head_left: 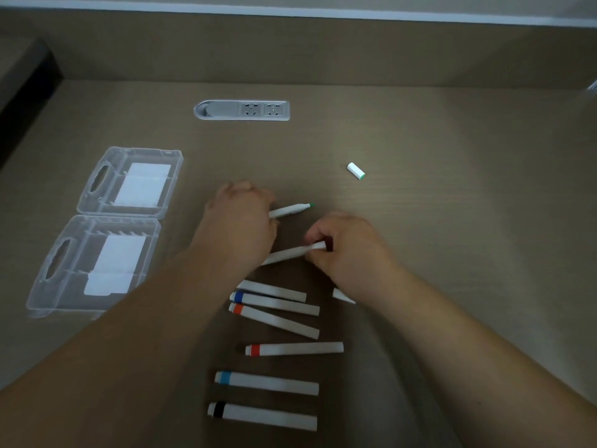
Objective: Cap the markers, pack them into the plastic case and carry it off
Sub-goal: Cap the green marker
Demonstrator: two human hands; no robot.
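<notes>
My left hand (pixel 240 218) holds an uncapped green marker (pixel 292 210), its tip pointing right. My right hand (pixel 347 244) pinches the right end of a white marker (pixel 289 254) that lies slanted between the hands. A loose white cap with a green end (pixel 355 171) lies farther back on the right. Several capped markers lie in a row nearer to me: blue (pixel 274 302), orange (pixel 274 320), red (pixel 294 348), light blue (pixel 266 382) and black (pixel 261 415). The clear plastic case (pixel 97 227) lies opened flat at the left, both halves up.
A grey socket strip (pixel 241 109) is set into the brown desk (pixel 452 221) at the back. Another white marker piece (pixel 342 295) pokes out under my right wrist. The desk's left edge drops off beyond the case.
</notes>
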